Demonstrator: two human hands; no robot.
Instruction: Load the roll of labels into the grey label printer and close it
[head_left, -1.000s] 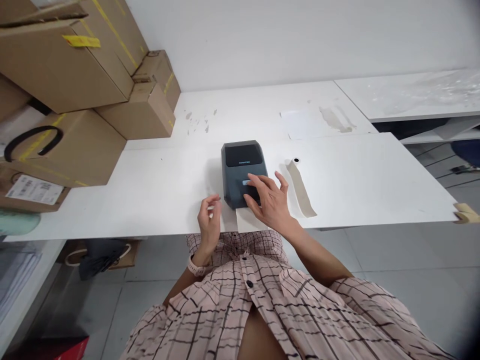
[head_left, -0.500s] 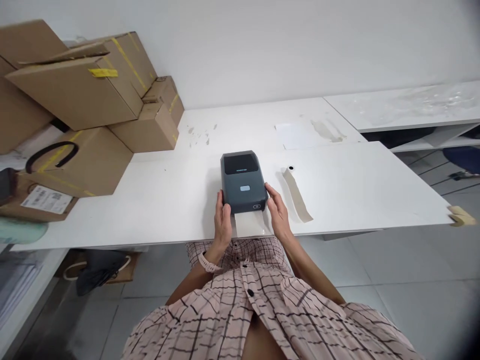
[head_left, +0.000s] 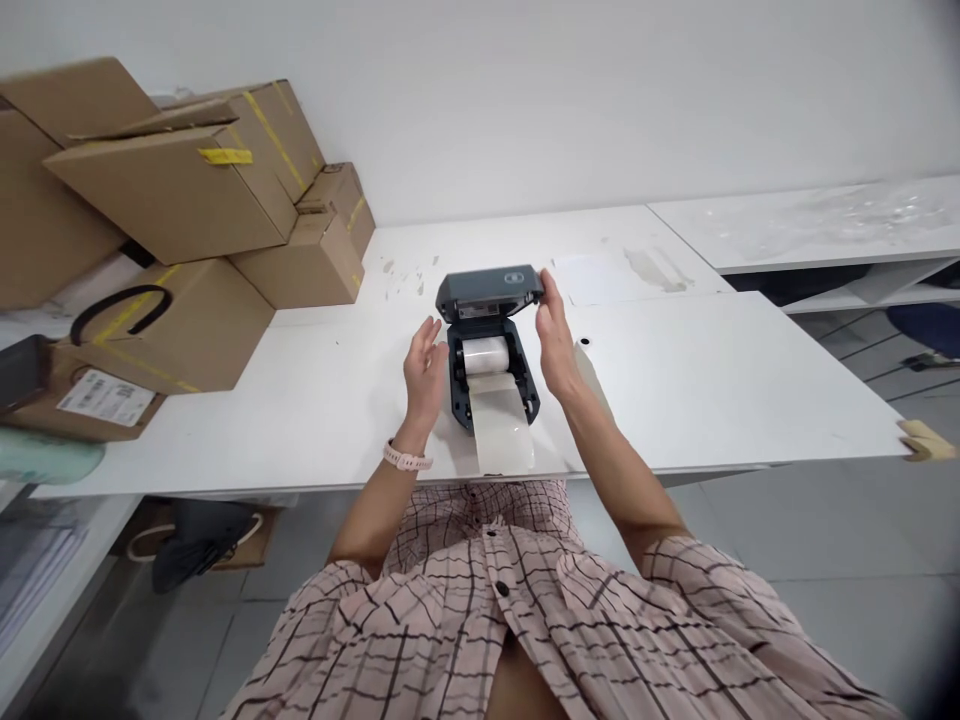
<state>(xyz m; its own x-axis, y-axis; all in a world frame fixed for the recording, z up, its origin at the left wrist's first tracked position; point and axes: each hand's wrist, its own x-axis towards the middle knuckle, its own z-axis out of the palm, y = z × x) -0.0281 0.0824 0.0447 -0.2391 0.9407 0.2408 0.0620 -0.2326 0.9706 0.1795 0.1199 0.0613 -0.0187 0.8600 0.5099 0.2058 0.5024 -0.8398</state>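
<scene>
A dark grey label printer (head_left: 491,390) stands near the front edge of the white table (head_left: 712,380). Its lid (head_left: 489,291) is swung up and back. Inside lies a white label roll (head_left: 484,354), and a strip of labels (head_left: 504,432) runs out toward me. My right hand (head_left: 556,340) is raised beside the printer, its fingertips on the lid's right edge. My left hand (head_left: 424,374) hovers with fingers apart next to the printer's left side, holding nothing.
Cardboard boxes (head_left: 180,180) are stacked at the table's left end, one with a black handle (head_left: 120,312). A beige backing strip (head_left: 592,372) lies right of the printer. A sheet of paper (head_left: 600,272) lies behind. A second white surface (head_left: 825,220) adjoins at the right.
The printer lid, shut half a second ago, now stands open with the roll exposed. Both hands moved from the printer's front sides upward; the right hand followed the lid.
</scene>
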